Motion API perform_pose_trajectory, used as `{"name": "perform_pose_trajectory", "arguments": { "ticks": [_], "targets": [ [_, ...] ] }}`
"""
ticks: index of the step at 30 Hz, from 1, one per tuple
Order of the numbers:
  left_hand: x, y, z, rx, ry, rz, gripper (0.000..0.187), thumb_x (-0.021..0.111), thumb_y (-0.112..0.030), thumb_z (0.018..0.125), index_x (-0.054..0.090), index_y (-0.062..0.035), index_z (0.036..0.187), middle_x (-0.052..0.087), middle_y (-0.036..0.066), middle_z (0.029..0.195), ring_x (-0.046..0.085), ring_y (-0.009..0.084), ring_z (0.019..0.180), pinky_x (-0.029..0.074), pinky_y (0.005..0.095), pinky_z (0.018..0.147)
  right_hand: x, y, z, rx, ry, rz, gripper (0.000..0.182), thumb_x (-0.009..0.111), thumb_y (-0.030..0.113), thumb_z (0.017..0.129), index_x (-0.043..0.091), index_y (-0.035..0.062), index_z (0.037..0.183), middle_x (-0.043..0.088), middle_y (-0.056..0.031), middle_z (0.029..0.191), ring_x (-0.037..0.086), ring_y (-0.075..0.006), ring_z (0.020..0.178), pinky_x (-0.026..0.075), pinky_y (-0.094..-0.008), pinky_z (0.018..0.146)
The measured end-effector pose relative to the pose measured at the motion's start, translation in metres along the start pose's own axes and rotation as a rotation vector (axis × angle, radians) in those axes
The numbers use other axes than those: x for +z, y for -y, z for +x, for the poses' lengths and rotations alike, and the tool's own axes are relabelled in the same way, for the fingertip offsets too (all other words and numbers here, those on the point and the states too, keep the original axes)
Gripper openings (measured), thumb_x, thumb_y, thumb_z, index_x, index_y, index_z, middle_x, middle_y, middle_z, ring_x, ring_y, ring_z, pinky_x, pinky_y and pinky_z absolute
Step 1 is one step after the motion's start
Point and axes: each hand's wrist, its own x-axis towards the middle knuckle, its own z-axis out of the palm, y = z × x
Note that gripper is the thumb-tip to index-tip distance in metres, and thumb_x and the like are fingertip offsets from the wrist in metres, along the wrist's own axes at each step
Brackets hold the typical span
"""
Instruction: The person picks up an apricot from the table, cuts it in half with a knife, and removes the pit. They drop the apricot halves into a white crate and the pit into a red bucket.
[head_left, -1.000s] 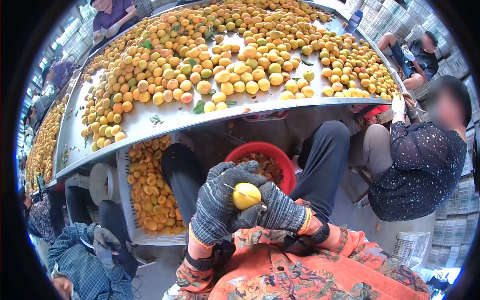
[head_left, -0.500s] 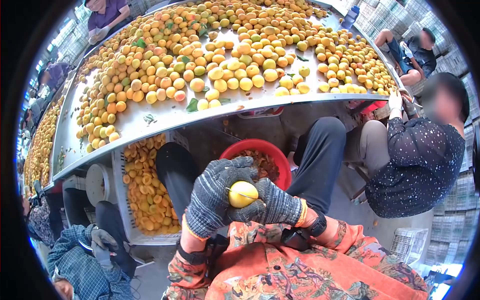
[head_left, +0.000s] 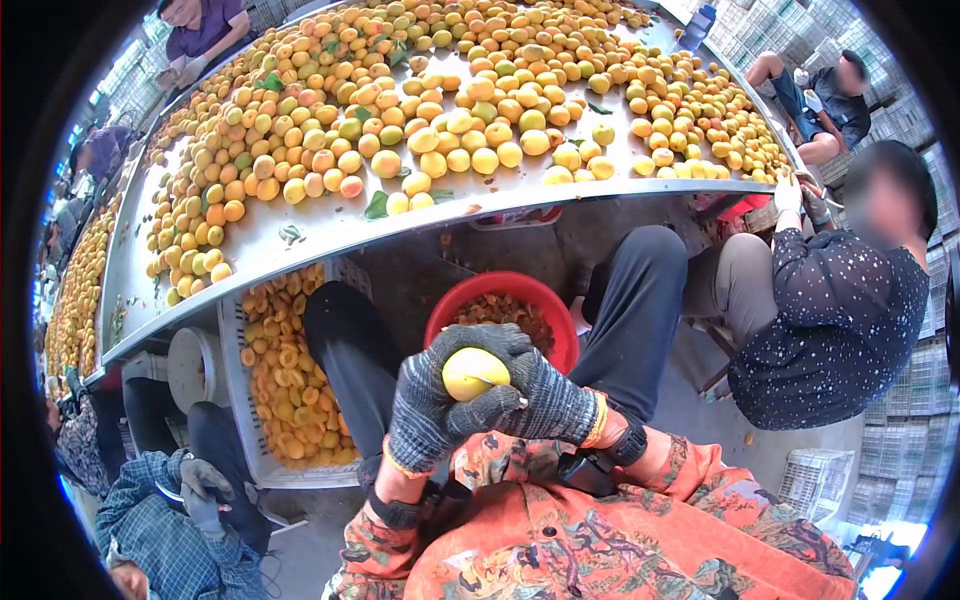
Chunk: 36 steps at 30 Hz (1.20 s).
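A yellow apricot [head_left: 474,372] is held up in front of my body, between both gloved hands. My left hand [head_left: 425,400] wraps round its left side and underside, in a grey and black knitted glove. From the right, my right hand [head_left: 555,400] closes against the same apricot, fingers curled over its far side. A short dark line shows on the fruit's lower right, close to the thumbs. Just beyond the hands, a red basin [head_left: 452,300] with brownish fruit scraps stands between my knees.
A metal table [head_left: 330,232] heaped with whole apricots spans the front. By my left knee stands a white crate [head_left: 238,400] of halved apricots. A person in a dotted top [head_left: 825,330] sits close on the right, another in a checked shirt [head_left: 180,520] at lower left.
The apricot has shifted slightly left and up, turned in my hands. The thin line across its middle now shows at its lower right. My right fingers have closed over its far side.
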Motion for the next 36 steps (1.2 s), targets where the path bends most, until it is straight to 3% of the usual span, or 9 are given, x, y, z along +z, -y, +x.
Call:
{"name": "perform_pose_trajectory", "arguments": {
  "ticks": [3, 7, 15, 20, 23, 25, 27, 33, 36],
  "targets": [
    [-0.021, -0.012, 0.013, 0.378, 0.083, 0.838, 0.049, 0.085, -0.033, 0.060, 0.063, -0.0085, 0.097, 0.067, 0.008, 0.095, 0.062, 0.0257, 0.090, 0.050, 0.0353, 0.080, -0.006, -0.009, -0.008, 0.169, 0.178, 0.069, 0.026, 0.067, 0.016, 0.081, 0.061, 0.0022, 0.103, 0.065, -0.0149, 0.089, 0.064, -0.0284, 0.082, 0.050, -0.0374, 0.072],
    [-0.027, -0.011, 0.019, 0.421, 0.143, 1.034, 0.048, 0.088, -0.032, 0.050, 0.065, -0.0136, 0.088, 0.067, 0.006, 0.092, 0.061, 0.0291, 0.091, 0.050, 0.0377, 0.079, -0.006, 0.006, -0.004, 0.327, 0.205, 0.236, 0.023, 0.066, 0.016, 0.082, 0.063, 0.0011, 0.099, 0.064, -0.0150, 0.073, 0.064, -0.0235, 0.071, 0.050, -0.0336, 0.068],
    [0.011, 0.009, 0.005, 0.018, -0.017, -0.462, 0.041, 0.082, -0.009, 0.064, 0.063, -0.0002, 0.099, 0.068, 0.011, 0.102, 0.060, 0.0232, 0.103, 0.047, 0.0376, 0.092, -0.006, -0.013, -0.005, -0.084, 0.041, -0.137, 0.058, 0.073, 0.013, 0.073, 0.049, 0.0053, 0.125, 0.054, -0.0136, 0.122, 0.052, -0.0296, 0.112, 0.041, -0.0400, 0.092],
    [-0.008, -0.001, 0.011, 0.286, -0.021, 0.518, 0.033, 0.080, -0.018, 0.070, 0.063, -0.0052, 0.095, 0.068, 0.009, 0.096, 0.067, 0.0198, 0.089, 0.052, 0.0320, 0.080, 0.001, -0.015, -0.001, 0.136, 0.125, 0.168, 0.043, 0.068, 0.015, 0.080, 0.054, 0.0069, 0.119, 0.062, -0.0148, 0.106, 0.060, -0.0328, 0.098, 0.047, -0.0421, 0.080],
    [-0.016, -0.003, 0.012, 0.165, 0.014, 0.612, 0.043, 0.081, -0.014, 0.068, 0.058, -0.0007, 0.102, 0.069, 0.010, 0.097, 0.066, 0.0227, 0.095, 0.047, 0.0365, 0.094, -0.008, -0.030, -0.004, 0.124, 0.421, -0.208, 0.032, 0.066, 0.016, 0.081, 0.059, 0.0056, 0.110, 0.065, -0.0155, 0.090, 0.064, -0.0321, 0.083, 0.050, -0.0380, 0.071],
    [0.000, -0.004, 0.009, 0.126, -0.024, 0.349, 0.049, 0.082, -0.021, 0.067, 0.057, -0.0016, 0.105, 0.067, 0.012, 0.104, 0.065, 0.0222, 0.098, 0.048, 0.0354, 0.092, 0.008, -0.033, -0.004, 0.200, 0.017, 0.225, 0.023, 0.067, 0.016, 0.081, 0.062, 0.0046, 0.100, 0.064, -0.0160, 0.078, 0.064, -0.0330, 0.072, 0.050, -0.0371, 0.064],
    [0.013, 0.011, 0.008, 0.134, -0.160, -0.420, 0.056, 0.081, -0.033, 0.069, 0.057, -0.0024, 0.109, 0.063, 0.012, 0.115, 0.061, 0.0201, 0.105, 0.049, 0.0329, 0.089, -0.002, -0.027, -0.002, -0.002, 0.136, -0.133, 0.024, 0.068, 0.017, 0.081, 0.062, 0.0041, 0.101, 0.065, -0.0169, 0.082, 0.064, -0.0334, 0.074, 0.050, -0.0375, 0.065],
    [0.009, 0.021, -0.004, 0.028, -0.095, -0.259, 0.041, 0.071, -0.024, 0.081, 0.055, -0.0011, 0.111, 0.062, 0.013, 0.117, 0.061, 0.0177, 0.094, 0.049, 0.0302, 0.084, 0.000, -0.012, 0.008, -0.163, -0.113, -0.038, 0.021, 0.068, 0.016, 0.080, 0.063, 0.0022, 0.095, 0.062, -0.0162, 0.073, 0.063, -0.0322, 0.069, 0.050, -0.0386, 0.065],
    [-0.005, 0.022, 0.004, 0.234, -0.183, 0.375, 0.044, 0.081, -0.024, 0.070, 0.059, -0.0051, 0.104, 0.065, 0.011, 0.098, 0.063, 0.0221, 0.085, 0.050, 0.0319, 0.077, -0.007, -0.024, -0.002, 0.086, 0.257, -0.129, 0.013, 0.064, 0.012, 0.081, 0.063, -0.0002, 0.085, 0.064, -0.0147, 0.072, 0.060, -0.0282, 0.063, 0.047, -0.0374, 0.059]
  ]
}}
